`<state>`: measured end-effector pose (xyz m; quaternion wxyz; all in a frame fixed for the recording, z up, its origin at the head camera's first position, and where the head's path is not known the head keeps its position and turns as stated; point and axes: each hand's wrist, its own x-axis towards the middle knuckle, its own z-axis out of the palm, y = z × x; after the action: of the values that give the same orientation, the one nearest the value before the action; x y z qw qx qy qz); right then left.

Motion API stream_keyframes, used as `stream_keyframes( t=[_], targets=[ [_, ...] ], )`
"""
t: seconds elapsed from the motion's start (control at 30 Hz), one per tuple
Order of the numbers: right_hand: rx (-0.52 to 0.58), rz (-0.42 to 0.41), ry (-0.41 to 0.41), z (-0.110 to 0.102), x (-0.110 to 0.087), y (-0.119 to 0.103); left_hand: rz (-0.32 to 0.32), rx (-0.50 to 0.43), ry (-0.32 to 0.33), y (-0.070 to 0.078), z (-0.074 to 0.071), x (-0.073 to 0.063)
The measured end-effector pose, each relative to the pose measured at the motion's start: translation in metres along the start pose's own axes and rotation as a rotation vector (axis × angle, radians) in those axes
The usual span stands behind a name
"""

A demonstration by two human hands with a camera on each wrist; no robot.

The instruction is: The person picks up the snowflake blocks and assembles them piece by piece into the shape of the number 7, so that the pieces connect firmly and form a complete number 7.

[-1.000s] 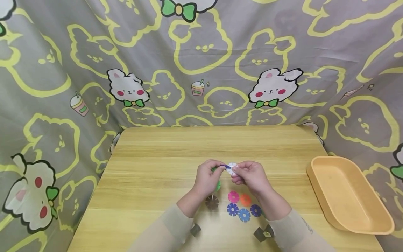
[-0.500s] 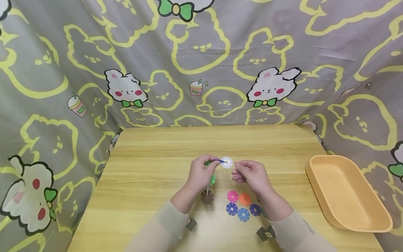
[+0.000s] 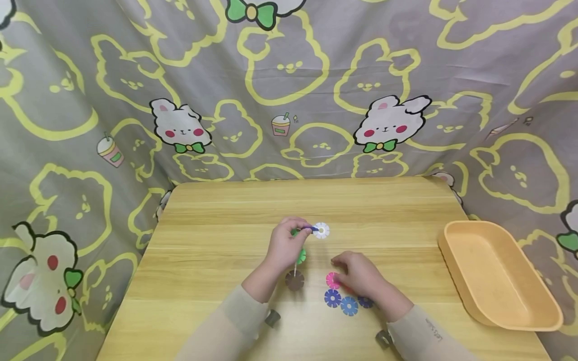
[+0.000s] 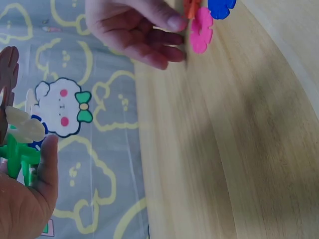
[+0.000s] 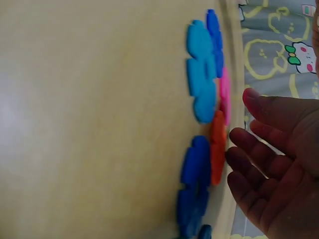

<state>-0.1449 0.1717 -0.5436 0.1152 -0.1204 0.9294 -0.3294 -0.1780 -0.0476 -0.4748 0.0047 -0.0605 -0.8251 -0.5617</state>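
My left hand [image 3: 285, 243] pinches a linked chain of slotted plastic snowflake discs, raised over the table. A white disc [image 3: 326, 231] sticks out to the right from a purple-blue disc [image 3: 312, 229] at the fingertips; a green disc [image 3: 301, 256] and a brown disc [image 3: 291, 282] hang below. Part of the chain is hidden behind the fingers. My right hand [image 3: 359, 275] holds nothing and hovers at the loose discs with loosely bent fingers. Its fingertips are close to the orange disc [image 5: 218, 149] and the pink disc [image 4: 200, 37].
Nearer me on the wooden table [image 3: 203, 281] lie a dark blue disc [image 3: 329, 302], a light blue disc [image 3: 345, 308] and another dark blue disc [image 5: 188, 174]. A yellow-orange plastic bin [image 3: 496, 271] stands at the right edge. Patterned curtain [image 3: 316, 75] surrounds the table.
My right hand has let go of the white disc and moved down to the loose discs. The left hand has shifted slightly left and away from me with the chain.
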Motion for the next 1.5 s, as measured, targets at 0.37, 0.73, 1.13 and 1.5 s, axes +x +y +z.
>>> stream_keyframes(
  t=[0.37, 0.73, 1.13, 1.5],
  targets=[
    [-0.129, -0.201, -0.027, 0.005, -0.002, 0.006, -0.007, -0.076, -0.033, 0.001, 0.000, 0.000],
    [-0.194, -0.249, -0.047, 0.006, -0.003, 0.004, -0.011, -0.058, -0.035, 0.002, 0.001, 0.000],
    [-0.235, -0.284, -0.057, 0.005, -0.006, 0.010, -0.026, -0.048, -0.045, 0.000, 0.000, 0.000],
    [-0.149, -0.151, -0.088, -0.004, -0.004, 0.008, 0.005, -0.009, -0.023, -0.001, 0.000, 0.001]
  ],
)
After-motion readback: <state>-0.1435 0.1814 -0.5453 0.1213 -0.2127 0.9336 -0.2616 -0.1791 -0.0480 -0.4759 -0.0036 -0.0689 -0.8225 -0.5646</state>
